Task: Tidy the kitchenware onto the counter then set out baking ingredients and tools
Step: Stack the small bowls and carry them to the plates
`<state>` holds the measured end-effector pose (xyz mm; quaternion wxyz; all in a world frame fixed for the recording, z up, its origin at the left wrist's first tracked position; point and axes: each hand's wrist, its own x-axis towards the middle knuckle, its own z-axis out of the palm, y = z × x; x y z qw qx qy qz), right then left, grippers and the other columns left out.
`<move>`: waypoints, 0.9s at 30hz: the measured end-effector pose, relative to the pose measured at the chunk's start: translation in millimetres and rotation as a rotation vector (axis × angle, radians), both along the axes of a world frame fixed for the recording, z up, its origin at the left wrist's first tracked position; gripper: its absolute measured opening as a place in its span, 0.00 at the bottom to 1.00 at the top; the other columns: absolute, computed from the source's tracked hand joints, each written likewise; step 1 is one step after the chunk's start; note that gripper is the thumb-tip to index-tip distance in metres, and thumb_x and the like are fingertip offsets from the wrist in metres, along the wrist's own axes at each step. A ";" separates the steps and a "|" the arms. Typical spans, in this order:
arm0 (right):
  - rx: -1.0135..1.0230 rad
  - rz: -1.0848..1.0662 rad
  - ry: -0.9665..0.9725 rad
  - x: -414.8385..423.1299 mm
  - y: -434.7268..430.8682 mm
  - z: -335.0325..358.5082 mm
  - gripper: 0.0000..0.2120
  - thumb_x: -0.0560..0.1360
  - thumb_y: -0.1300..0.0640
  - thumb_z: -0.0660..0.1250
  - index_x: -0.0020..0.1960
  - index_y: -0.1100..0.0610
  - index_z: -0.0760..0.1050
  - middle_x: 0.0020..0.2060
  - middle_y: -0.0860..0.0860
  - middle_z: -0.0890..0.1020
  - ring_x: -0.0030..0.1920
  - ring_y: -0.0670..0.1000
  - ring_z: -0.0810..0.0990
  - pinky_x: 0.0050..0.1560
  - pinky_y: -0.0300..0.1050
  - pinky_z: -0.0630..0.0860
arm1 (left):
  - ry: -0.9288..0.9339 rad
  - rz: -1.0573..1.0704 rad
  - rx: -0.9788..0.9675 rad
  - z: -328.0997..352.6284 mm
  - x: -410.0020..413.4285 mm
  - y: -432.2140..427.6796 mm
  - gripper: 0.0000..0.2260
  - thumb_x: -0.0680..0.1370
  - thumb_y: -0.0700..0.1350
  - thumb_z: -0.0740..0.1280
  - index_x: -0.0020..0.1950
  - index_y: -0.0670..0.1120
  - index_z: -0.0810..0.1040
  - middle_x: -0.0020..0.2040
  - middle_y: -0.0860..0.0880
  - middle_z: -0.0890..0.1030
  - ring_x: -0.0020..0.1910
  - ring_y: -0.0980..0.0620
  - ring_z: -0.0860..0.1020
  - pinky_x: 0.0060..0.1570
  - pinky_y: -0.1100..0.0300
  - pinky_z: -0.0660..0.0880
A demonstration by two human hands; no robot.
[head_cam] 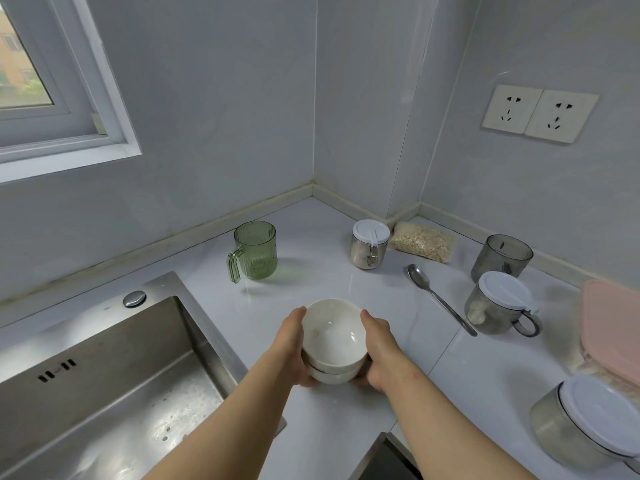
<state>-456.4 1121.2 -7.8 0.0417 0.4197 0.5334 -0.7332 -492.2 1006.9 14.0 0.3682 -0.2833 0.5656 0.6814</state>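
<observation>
Far left of the frame, the steel sink [114,403] sits with its basin showing no dishes. That fits the tidy-up half of the job being well along, I'd say.

Just right of it, up centre-left, a green cup [256,251] stands upright on the white counter [322,220], handle turned toward the sink.

Now the action, low centre. The left hand [292,344] is wrapped round the left flank of the stack of bowls [334,337], fingers curling under the base. A two-handed cradle makes sense here: glazed bowls nested loosely can slip on each other.

The stack itself shows two white bowls, one seated in the other, glossy, mouth up, with a faint yellowish smear on the inner left wall. It is right at the counter beside the sink's corner; touching down or just above, I can't tell.

The right hand [379,348] mirrors the grip on the other flank, thumb along the rim.

Moving right, the baking kit is lined up toward the wall:
- a white-lidded jar [369,249]
- a bag of oats [423,241] tucked behind it
- a spoon [440,297] lying flat, bowl end away
- a grey tumbler [502,258]
- a lidded mug [498,304] just in front of the tumbler

At the right edge sit a pink-lidded box [613,327] and, lower right, a big jar [588,424].
</observation>
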 end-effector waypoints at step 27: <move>-0.158 -0.555 0.283 142.3 64.3 75.9 0.11 0.73 0.47 0.61 0.49 0.50 0.78 0.42 0.53 0.83 0.43 0.57 0.81 0.43 0.46 0.76 | 0.370 -0.393 0.304 88.5 115.4 87.9 0.12 0.74 0.48 0.57 0.38 0.46 0.77 0.28 0.48 0.81 0.37 0.44 0.78 0.40 0.56 0.73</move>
